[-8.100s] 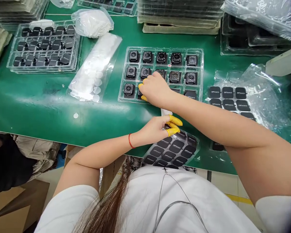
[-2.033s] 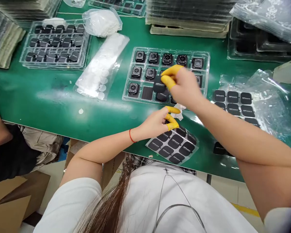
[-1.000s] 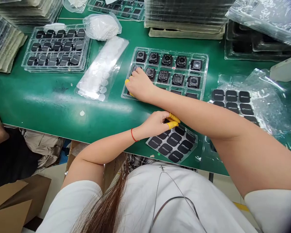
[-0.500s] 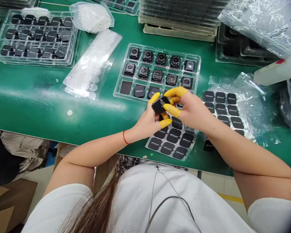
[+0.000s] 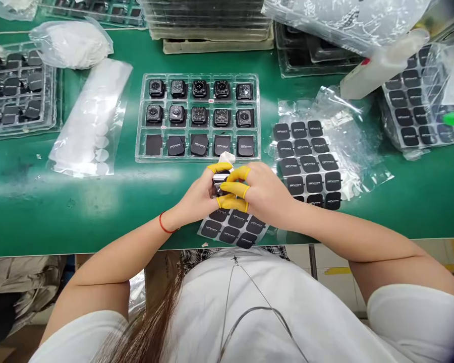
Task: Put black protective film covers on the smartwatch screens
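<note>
My left hand (image 5: pixel 200 197), with yellow finger cots, is closed around a small black watch body (image 5: pixel 220 182) that shows a shiny edge. My right hand (image 5: pixel 263 194) is pressed against the same watch body with its yellow-capped fingers bent over it. A bit of whitish film (image 5: pixel 227 157) sticks up just beyond the fingertips. Behind the hands lies a clear tray (image 5: pixel 139 132) with two rows of watch bodies and a front row of black square pieces. Beneath the hands is a sheet of black square stickers (image 5: pixel 229 234), partly covered.
A second sticker sheet (image 5: pixel 309 164) lies on clear bags at the right, near a white bottle (image 5: pixel 378 68). On the left are a bag of round white pieces (image 5: pixel 87 121) and stacked trays (image 5: pixel 55 101). More stacked trays (image 5: pixel 208 20) stand at the back.
The view has shifted, and the hands now sit lower and closer together. The watch body has been turned so its edge shows, and whitish film now stands out beyond the fingers.
</note>
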